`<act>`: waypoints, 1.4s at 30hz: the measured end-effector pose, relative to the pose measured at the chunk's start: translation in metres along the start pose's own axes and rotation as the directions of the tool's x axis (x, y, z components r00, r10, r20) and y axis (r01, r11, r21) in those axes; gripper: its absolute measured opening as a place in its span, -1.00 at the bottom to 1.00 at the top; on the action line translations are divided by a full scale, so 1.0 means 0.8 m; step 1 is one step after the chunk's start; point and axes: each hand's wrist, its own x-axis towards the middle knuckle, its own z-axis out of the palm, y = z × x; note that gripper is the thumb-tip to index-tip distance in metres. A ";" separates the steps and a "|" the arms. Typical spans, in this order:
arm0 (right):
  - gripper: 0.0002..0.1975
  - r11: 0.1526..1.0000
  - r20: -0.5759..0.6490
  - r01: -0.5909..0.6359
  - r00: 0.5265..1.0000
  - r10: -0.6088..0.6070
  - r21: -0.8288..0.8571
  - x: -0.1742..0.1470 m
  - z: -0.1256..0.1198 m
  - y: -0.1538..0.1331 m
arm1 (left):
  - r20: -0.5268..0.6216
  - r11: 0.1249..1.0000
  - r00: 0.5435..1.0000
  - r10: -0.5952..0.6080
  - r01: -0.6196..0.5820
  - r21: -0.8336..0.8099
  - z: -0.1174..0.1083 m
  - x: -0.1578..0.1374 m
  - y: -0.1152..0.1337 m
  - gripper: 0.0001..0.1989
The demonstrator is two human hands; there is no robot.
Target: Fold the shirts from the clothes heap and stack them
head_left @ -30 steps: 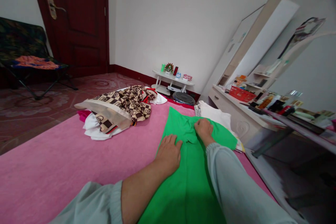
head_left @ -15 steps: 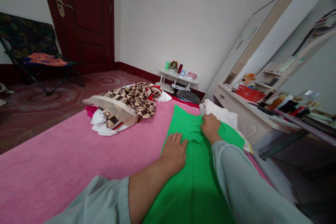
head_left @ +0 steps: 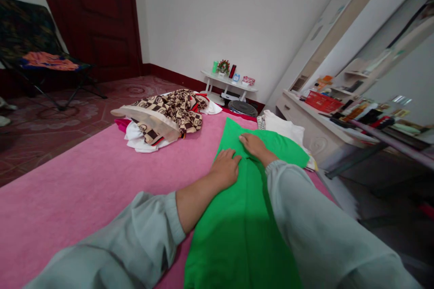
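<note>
A bright green garment lies lengthwise on the pink bed cover, with a sleeve-like part spreading to the right at its far end. My left hand rests flat on its left side, fingers stretched out and open. Just beyond it, my right hand lies on the upper part, its fingers pointing left and pressed onto the fabric. Small creases run between the two hands. White folded clothes lie behind the sleeve-like part and partly under it.
The pink bed cover holds a brown checked garment heaped on white cloth at the far left. A dressing table with a red basket stands to the right. A low white shelf is beyond the bed, and a folding chair is at left.
My right hand has moved left across the green garment, nearer my left hand, and its fingers have straightened out. The fabric's upper right part looks flatter. The camera view has tilted down slightly.
</note>
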 end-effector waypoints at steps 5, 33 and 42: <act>-0.65 0.980 -0.253 0.189 0.953 -0.167 0.068 -0.099 -0.015 -0.015 | -0.089 0.974 0.996 -0.021 0.000 -0.225 0.002 0.006 -0.012 -0.54; -0.83 0.727 -0.075 0.634 0.765 -0.640 0.264 -0.376 -0.042 -0.083 | 0.408 0.964 0.873 0.267 -0.239 -0.118 -0.061 -0.159 0.062 -0.29; -0.81 0.837 -0.203 0.372 0.927 -0.315 0.400 -0.344 -0.045 -0.011 | 0.284 0.976 0.939 0.197 -0.160 -0.147 -0.070 -0.059 0.056 -0.66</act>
